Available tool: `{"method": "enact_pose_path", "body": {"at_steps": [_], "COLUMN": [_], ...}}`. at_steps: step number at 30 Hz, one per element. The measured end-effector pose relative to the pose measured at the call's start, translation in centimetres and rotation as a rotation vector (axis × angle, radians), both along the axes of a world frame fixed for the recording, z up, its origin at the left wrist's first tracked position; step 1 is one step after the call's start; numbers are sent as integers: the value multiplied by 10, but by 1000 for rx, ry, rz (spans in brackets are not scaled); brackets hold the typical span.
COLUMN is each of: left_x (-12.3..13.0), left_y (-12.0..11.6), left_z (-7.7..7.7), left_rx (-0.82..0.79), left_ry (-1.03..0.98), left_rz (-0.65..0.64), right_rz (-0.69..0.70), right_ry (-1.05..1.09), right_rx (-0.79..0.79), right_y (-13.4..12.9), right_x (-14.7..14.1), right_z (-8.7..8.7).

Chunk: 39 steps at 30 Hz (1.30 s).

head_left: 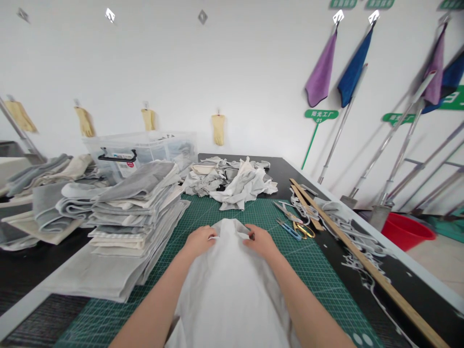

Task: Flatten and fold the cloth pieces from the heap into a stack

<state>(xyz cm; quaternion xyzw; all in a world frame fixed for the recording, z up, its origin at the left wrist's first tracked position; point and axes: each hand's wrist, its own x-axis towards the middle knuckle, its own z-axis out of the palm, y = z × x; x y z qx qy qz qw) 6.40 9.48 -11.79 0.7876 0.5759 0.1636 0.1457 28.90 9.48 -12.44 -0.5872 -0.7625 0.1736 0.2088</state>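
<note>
A large pale grey-white cloth lies in front of me, spread from the near edge up over the green cutting mat. My left hand pinches its far left edge. On the opposite side my right hand grips the far right edge, with the fingers partly hidden by the fabric. Between the hands the cloth bulges up in a soft fold. Right of my right hand lie blue-handled scissors and gold-handled scissors.
Folded grey cloths are stacked at the left, before a clear plastic bin. Crumpled fabric scraps lie beyond the mat. A long wooden strip and cut trimmings line the right side. A red bucket stands past the table.
</note>
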Motion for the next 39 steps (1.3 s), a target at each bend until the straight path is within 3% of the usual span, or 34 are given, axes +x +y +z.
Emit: {"method": "enact_pose_path", "body": {"at_steps": [9, 22, 30, 35, 37, 39], "left_x": [-5, 1, -7, -29, -40, -49], "left_y": [-1, -4, -2, 2, 5, 9], "left_z": [1, 4, 5, 16, 22, 26], "left_rx": [-40, -49, -7, 63, 108, 56], "left_ry": [-2, -11, -10, 16, -43, -250], "left_rz": [-152, -90, 71, 199, 279, 385], "right_rz": [38, -17, -32, -126, -190, -253], "right_ry": [-124, -115, -130, -125, -23, 148], "right_rx": [33, 41, 24, 90, 110, 78], "right_y": [-8, -8, -8, -1, 5, 13], "right_x": [-8, -18, -7, 19, 34, 46], "right_z": [4, -1, 7, 23, 32, 39]}}
